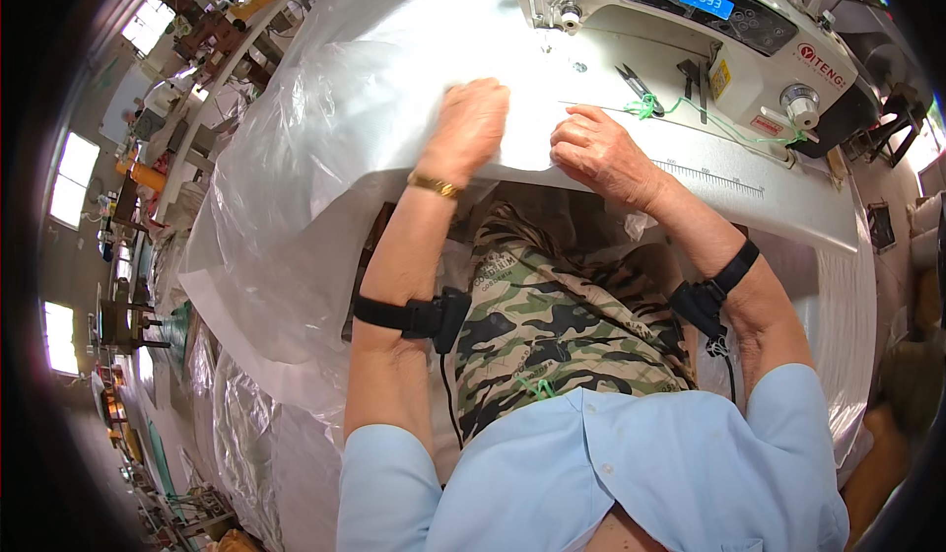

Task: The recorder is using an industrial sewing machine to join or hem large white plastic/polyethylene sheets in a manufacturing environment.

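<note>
A large white translucent plastic sheet point(325, 118) covers the left part of the sewing table point(709, 172) and drapes off its front edge. My left hand point(469, 130), slightly blurred, rests over the sheet with its fingers curled under; anything inside them is hidden. To its right, my right hand point(603, 154) is at the table's front edge, its fingers bent and pressed together. Whatever they pinch cannot be made out. Beyond both hands stands a white sewing machine point(680, 10) with a lit blue display. Its needle area point(552, 34) lies ahead of the hands.
Dark thread snips point(639, 87) lie right of the needle, with green thread point(645, 106) tangled on them. Beside them are dark slim tools point(694, 81). A printed ruler point(709, 172) runs along the table's front. More clear plastic point(246, 434) hangs at the left, near cluttered workbenches point(227, 79).
</note>
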`<state>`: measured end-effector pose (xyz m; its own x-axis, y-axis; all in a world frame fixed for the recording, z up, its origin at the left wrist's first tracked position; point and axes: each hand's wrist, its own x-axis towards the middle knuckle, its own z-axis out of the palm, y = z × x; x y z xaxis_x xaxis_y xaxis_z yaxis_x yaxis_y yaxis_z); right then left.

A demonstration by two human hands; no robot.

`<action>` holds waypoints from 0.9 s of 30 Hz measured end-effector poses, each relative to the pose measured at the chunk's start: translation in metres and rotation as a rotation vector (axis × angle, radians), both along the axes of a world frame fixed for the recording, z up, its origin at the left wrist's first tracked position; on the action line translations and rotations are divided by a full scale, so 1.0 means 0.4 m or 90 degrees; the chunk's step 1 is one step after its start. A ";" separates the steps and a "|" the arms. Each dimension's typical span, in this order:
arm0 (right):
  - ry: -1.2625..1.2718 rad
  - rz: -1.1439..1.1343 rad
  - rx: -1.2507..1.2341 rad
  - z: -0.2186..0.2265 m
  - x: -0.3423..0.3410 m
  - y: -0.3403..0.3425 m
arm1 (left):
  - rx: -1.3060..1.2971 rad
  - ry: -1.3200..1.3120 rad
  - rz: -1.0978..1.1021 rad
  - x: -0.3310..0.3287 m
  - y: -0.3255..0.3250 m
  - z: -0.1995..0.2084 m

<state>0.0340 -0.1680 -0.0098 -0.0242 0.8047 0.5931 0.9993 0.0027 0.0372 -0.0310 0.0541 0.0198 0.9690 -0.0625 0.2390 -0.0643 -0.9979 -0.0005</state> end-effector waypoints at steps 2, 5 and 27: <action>0.004 -0.009 -0.011 0.007 0.008 -0.020 | -0.151 -0.152 -0.006 -0.043 0.075 -0.079; 0.036 0.042 -0.045 0.036 0.011 -0.042 | -0.234 -0.219 0.020 -0.094 0.153 -0.151; 0.140 0.067 0.027 -0.001 0.098 0.113 | -0.423 0.019 -0.045 -0.125 0.109 0.009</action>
<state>0.0731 -0.1226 -0.0102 0.0271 0.7787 0.6268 0.9776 0.1104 -0.1794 -0.0811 0.0979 0.0232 0.9748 0.0249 0.2219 -0.1202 -0.7790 0.6154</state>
